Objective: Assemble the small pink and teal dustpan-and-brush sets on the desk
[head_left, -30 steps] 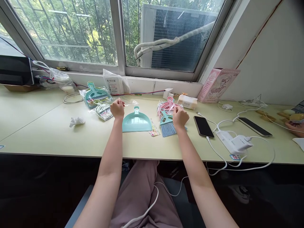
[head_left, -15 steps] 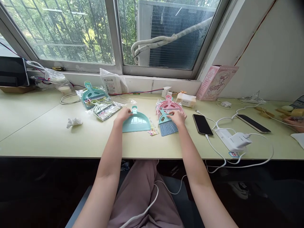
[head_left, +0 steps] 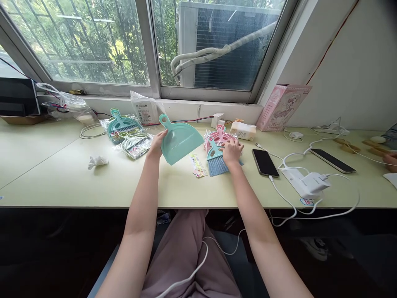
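My left hand is closed on the left edge of a mint-green dustpan, which is tilted and held up off the table. Over the right side of a small mint brush with blue bristles is my right hand, its fingers apart; whether it touches the brush is hard to tell. Behind that hand lies a wrapped pink dustpan set. A small printed card rests on the table between the dustpan and the brush.
Wrapped green dustpan sets and a crumpled tissue lie to the left. On the right are a phone, a power strip with white cables and a second phone. Another person's hand shows at the far right.
My left hand has lifted the dustpan off the table and tilted it, uncovering more of the card. The fingers of my right hand have spread, while the brush has hardly moved.
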{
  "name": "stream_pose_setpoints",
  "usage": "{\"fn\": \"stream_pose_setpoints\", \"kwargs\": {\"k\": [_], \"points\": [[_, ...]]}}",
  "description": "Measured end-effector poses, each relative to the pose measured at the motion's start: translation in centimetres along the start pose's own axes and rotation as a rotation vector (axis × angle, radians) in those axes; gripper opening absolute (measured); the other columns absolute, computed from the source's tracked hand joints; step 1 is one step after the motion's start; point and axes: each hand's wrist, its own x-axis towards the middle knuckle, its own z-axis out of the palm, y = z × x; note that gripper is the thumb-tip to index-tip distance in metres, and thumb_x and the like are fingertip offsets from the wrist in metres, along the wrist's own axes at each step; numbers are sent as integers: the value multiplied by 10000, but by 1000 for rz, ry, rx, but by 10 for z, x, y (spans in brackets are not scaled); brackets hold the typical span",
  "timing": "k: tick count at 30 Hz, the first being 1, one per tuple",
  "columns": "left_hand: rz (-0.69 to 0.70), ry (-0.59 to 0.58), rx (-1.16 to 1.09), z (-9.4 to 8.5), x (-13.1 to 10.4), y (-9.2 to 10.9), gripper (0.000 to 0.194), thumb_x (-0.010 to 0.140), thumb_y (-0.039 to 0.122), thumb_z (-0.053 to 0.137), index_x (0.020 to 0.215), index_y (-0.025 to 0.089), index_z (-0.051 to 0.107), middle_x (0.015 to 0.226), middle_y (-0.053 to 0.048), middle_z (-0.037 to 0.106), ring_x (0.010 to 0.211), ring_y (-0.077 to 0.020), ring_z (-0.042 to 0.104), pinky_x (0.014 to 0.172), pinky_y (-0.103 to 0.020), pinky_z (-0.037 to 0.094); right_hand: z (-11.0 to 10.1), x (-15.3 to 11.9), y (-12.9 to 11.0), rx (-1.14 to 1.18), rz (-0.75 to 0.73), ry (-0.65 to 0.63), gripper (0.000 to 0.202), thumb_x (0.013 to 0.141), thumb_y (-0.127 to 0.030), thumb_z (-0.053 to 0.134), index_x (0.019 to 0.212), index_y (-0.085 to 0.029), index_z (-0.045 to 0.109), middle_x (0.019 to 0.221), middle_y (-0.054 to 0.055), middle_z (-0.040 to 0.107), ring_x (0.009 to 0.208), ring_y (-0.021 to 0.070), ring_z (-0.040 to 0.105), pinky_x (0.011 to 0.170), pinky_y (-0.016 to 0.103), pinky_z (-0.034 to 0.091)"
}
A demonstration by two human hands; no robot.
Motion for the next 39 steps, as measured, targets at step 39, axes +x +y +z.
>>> {"fn": "stream_pose_setpoints", "kwargs": {"k": [39], "points": [[51, -424, 205, 82, -31, -34, 625, 698, 566, 754, 1167, 156, 703, 1038, -83, 732, 946, -255, 650, 813, -327, 481, -2, 0, -32, 891, 55, -166, 489, 824, -589, 603, 1034, -170, 742, 976, 60, 753, 919, 209, 668, 796, 289, 496]]}}
